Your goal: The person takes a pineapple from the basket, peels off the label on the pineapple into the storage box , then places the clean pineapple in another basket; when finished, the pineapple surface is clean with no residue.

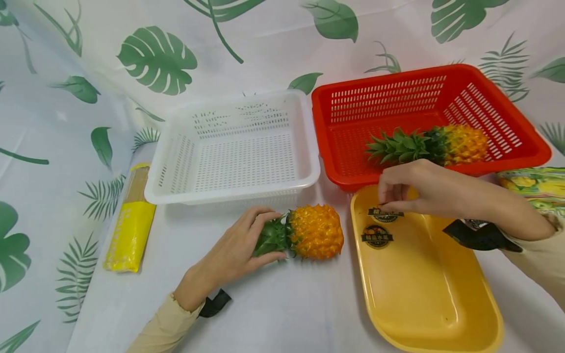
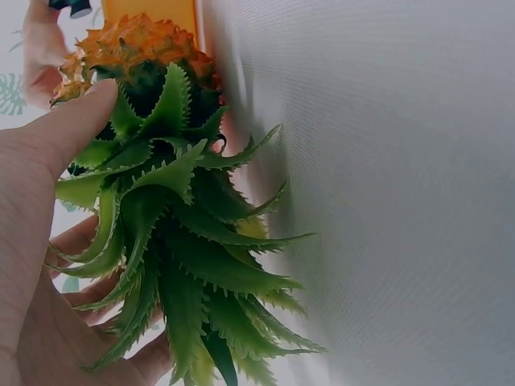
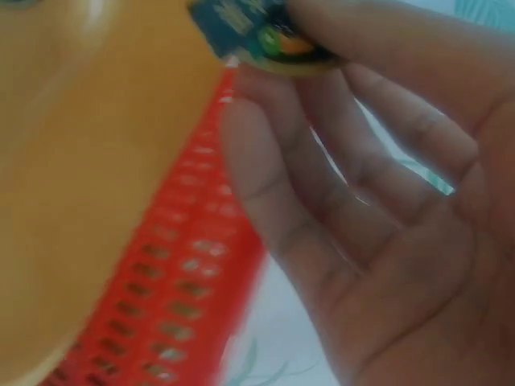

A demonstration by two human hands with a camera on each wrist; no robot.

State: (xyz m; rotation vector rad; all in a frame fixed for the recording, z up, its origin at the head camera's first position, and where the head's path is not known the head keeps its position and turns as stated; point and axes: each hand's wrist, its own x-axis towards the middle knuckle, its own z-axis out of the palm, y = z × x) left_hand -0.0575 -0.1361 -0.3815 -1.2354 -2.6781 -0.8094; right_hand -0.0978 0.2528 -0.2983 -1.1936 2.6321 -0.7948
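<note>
On the white tabletop lies a small orange pineapple (image 1: 316,232) with a spiky green crown (image 2: 185,233). My left hand (image 1: 236,245) holds it by the crown, thumb on one side and fingers round the other. Over the near-left end of a yellow tub (image 1: 415,274), my right hand (image 1: 423,189) pinches a dark label sticker (image 3: 241,28) with a fruit picture between thumb and fingertips. A second dark label sticker (image 1: 377,237) with pale lettering lies in the tub, just below the pinched one in the head view.
A red basket (image 1: 379,105) behind the tub holds another pineapple (image 1: 465,143). Left of it stands a white slotted basket (image 1: 247,162). A yellow-and-clear packet (image 1: 130,225) lies at the far left, and a colourful printed packet (image 1: 538,186) lies at the right.
</note>
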